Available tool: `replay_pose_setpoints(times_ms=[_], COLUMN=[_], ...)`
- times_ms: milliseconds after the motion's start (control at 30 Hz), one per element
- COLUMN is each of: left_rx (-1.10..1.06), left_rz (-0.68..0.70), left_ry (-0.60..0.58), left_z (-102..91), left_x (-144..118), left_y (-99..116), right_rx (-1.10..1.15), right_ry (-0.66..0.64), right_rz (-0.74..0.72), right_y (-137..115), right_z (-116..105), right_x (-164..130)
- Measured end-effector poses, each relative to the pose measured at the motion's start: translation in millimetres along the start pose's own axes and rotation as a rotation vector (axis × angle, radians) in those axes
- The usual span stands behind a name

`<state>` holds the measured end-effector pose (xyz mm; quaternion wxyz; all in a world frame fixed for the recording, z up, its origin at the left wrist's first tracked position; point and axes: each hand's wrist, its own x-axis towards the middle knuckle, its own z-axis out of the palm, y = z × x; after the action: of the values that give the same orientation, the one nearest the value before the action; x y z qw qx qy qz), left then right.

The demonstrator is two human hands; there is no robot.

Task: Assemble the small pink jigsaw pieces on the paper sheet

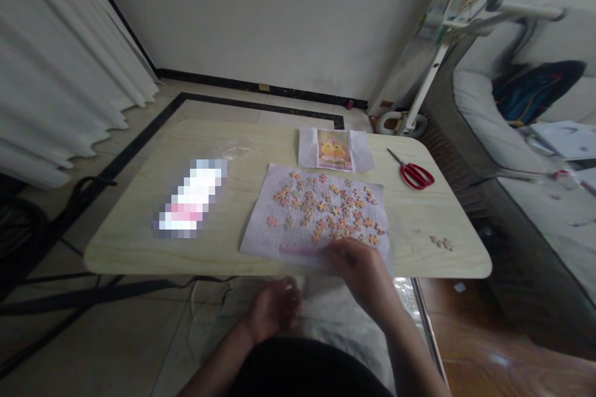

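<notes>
right hand (pixel 361 270): lower centre, fingers curled on puzzle pieces (pixel 326 208); grip unclear | left hand (pixel 274 310): below table edge (pixel 186 263), loosely curled, empty

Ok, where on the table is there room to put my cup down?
Bare wood lies along the far left edge of the pale wooden table, behind the blurred white and pink thing, and on the right below the red-handled scissors. The white paper sheet is crowded with small orange puzzle pieces, and the right hand rests there.
</notes>
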<state>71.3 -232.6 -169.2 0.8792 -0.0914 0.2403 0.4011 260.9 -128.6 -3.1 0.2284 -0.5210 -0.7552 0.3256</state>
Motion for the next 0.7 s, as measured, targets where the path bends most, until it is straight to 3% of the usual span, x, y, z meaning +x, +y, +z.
replay_pose_setpoints(times_ms=[700], left_rx=[0.013], left_rz=[0.01], left_ry=[-0.001], left_z=[1.5], left_x=[0.7], left_y=[-0.9], right_rx=[-0.128], right_ry=[-0.065], right_rz=[-0.031], right_y=[-2.0], right_z=[0.2], right_x=[1.1])
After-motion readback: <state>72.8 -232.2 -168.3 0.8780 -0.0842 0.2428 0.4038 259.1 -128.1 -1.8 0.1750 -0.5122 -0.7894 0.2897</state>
